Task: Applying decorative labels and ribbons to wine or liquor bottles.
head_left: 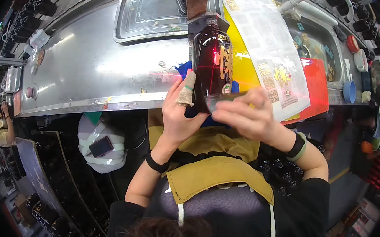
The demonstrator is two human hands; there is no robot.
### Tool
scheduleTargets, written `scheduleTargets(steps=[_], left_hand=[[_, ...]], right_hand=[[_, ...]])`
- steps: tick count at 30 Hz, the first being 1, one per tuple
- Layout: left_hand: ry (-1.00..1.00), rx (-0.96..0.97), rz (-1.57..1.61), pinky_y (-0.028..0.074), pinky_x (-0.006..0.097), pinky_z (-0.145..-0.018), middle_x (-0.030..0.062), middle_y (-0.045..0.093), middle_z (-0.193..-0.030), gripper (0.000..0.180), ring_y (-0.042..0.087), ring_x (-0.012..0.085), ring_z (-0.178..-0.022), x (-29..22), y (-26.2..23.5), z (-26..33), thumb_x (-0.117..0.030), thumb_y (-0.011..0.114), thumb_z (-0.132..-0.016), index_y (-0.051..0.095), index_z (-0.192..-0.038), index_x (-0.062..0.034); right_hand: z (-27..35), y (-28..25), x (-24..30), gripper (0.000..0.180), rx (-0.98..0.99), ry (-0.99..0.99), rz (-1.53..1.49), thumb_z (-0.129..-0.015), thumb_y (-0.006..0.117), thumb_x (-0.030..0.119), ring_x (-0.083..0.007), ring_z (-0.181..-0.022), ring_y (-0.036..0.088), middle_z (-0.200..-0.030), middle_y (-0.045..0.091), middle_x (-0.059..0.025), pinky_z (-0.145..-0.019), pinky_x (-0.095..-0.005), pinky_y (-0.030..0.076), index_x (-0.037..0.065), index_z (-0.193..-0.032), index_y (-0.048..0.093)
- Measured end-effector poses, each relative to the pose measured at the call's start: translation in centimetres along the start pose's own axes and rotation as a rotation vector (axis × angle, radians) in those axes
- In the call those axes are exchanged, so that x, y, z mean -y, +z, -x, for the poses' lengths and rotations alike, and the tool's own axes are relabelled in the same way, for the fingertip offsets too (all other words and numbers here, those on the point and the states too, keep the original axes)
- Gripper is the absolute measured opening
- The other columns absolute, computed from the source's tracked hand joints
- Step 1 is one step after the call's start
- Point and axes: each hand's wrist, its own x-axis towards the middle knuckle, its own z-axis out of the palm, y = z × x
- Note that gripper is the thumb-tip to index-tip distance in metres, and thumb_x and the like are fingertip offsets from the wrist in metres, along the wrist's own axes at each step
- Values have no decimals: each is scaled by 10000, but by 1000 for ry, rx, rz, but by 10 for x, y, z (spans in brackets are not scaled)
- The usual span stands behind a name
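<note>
Head view – dark bottle [212, 61] between steel tray [126, 28] and label sheet [267, 42]

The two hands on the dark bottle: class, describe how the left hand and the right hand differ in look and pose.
The left hand wears a beige fabric cot on one raised finger; the right hand shows none. The left hand grips the side of the dark bottle, while the right hand lies across its lower end. Both touch the bottle, and both wrists carry dark bands.
</note>
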Motion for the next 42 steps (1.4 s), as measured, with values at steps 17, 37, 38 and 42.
scheduleTargets(steps=[17, 37, 38, 42], left_hand=[[-88, 23, 17, 453, 386, -1139, 228, 533, -1516, 1074, 577, 334, -1364, -5, 4, 2, -35, 887, -725, 276, -1605, 49], [-192, 94, 148, 427, 431, -1155, 230, 510, -1541, 1030, 543, 380, -1383, 3, 6, 9, 18, 830, -707, 299, -1589, 62], [-185, 90, 151, 429, 430, -1154, 234, 509, -1542, 1033, 541, 382, -1385, 3, 5, 10, 1, 842, -718, 293, -1590, 63], [-169, 90, 85, 403, 444, -1173, 250, 471, -1558, 1091, 502, 400, -1411, -4, 3, 6, -89, 907, -724, 268, -1595, 67]], right_hand=[[6, 7, -6, 292, -33, 123, -32, -775, 714, 79, -158, -796, 641, -1065, 769, 50, -789, -349, 452, 184, -1039, 784], [17, 7, 12, 313, 51, -62, -179, -769, 778, 128, -139, -784, 589, -1020, 741, 32, -689, -308, 480, 145, -1082, 769], [9, 2, 7, 315, 2, 28, -190, -774, 791, 114, -149, -770, 598, -1007, 746, 18, -685, -314, 479, 130, -1087, 761], [-17, 2, -20, 316, -312, 424, -165, -825, 820, 33, -253, -840, 706, -1005, 760, -86, -703, -359, 521, 47, -1120, 707]])
